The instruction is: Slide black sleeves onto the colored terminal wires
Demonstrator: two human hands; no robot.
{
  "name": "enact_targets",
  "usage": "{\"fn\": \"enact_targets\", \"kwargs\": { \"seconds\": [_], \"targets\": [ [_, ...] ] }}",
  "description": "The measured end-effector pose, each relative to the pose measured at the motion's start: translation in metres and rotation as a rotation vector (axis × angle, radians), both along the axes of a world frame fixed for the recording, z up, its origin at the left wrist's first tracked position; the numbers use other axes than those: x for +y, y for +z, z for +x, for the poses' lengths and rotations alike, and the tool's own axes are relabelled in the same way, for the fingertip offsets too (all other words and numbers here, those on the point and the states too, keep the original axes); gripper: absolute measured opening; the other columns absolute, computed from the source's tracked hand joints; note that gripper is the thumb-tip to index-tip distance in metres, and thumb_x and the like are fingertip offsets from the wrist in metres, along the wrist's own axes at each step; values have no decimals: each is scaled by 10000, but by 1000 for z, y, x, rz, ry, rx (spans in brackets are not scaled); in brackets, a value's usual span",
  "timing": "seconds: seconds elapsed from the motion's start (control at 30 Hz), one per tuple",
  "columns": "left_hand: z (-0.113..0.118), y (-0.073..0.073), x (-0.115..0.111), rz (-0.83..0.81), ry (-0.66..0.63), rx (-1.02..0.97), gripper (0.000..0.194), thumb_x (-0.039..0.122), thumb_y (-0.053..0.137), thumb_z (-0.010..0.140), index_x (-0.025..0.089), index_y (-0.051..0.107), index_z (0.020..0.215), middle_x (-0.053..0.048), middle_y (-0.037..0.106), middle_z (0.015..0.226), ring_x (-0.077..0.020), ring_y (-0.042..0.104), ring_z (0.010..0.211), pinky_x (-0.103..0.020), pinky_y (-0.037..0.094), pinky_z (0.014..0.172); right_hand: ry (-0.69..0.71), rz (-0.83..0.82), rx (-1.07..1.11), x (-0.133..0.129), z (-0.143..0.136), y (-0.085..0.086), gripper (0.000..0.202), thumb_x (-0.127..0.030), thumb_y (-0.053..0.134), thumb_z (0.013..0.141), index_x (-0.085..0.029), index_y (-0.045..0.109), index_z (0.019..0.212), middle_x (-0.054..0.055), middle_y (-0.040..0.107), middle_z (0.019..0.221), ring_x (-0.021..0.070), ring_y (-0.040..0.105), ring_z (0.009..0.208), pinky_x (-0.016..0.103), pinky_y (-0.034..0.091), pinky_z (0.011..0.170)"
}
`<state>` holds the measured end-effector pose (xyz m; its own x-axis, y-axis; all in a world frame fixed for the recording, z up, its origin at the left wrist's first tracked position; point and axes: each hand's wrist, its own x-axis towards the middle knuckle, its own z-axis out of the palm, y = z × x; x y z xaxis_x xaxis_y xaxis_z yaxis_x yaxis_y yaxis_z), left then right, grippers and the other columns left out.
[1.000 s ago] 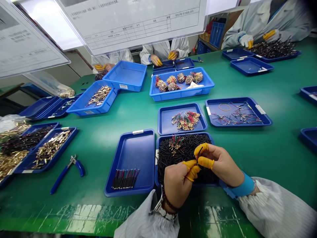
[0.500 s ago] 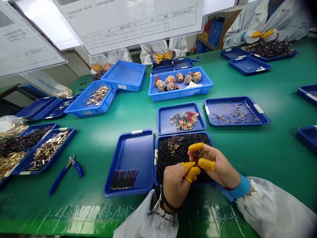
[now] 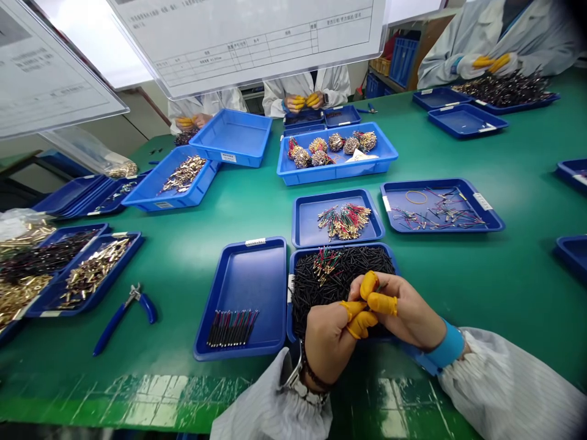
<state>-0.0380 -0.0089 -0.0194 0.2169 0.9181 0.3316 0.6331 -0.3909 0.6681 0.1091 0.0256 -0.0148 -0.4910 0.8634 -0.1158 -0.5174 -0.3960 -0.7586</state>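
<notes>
Above a tray of short black sleeves [image 3: 307,305], my left hand [image 3: 332,342] and my right hand [image 3: 408,311] meet, yellow finger cots on thumbs and forefingers. Both are closed in a pinch around a thin wire piece, almost wholly covered by the fingers. A small bunch of coloured wires with gold ends [image 3: 324,264] lies on the sleeves. Left of my hands, a blue tray [image 3: 250,269] holds a row of black-sleeved wires [image 3: 232,328]. Behind the sleeves, another tray [image 3: 302,214] carries a fanned pile of wires with gold tips [image 3: 345,221].
Blue-handled cutters [image 3: 126,315] lie on the green table at left, near trays of gold metal parts [image 3: 94,272]. A shallow tray [image 3: 443,223] of loose wires and a rubber band sits at right. Bundles fill a deeper bin [image 3: 337,174]. Printed sheets [image 3: 257,46] hang overhead; co-workers sit opposite.
My fingers have closed in over the wire piece, which showed as a dark sliver between them before. My right forefinger has shifted its grip. The view has moved slightly.
</notes>
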Motion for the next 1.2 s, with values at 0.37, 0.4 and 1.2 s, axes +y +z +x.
{"fn": "enact_targets", "kwargs": {
  "seconds": [0.37, 0.4, 1.2],
  "targets": [
    [5, -1, 3, 98, -39, 100, 445, 396, 444, 895, 155, 556, 539, -11, 575, 482, -93, 498, 432, -226, 286, 436, -65, 90, -200, 1, 5, -6, 74, -224, 717, 700, -163, 677, 714, 27, 600, 736, 147, 548, 676, 280, 446, 631],
    [6, -2, 3, 115, -25, 120, 438, 356, 436, 900, 157, 532, 523, -10, 562, 471, -91, 487, 423, -230, 274, 430, -60, 74, -206, 1, 5, -7, 75, -225, 721, 695, -163, 682, 712, 27, 610, 730, 145, 553, 675, 277, 449, 634],
    [3, -7, 0, 319, 45, 227, 415, 226, 360, 903, 182, 444, 499, -6, 533, 445, -100, 495, 423, -240, 296, 467, 11, 212, -241, 3, 6, -1, 173, -310, 647, 786, -155, 700, 842, 72, 643, 831, 199, 604, 794, 341, 490, 740]
  ]
}}
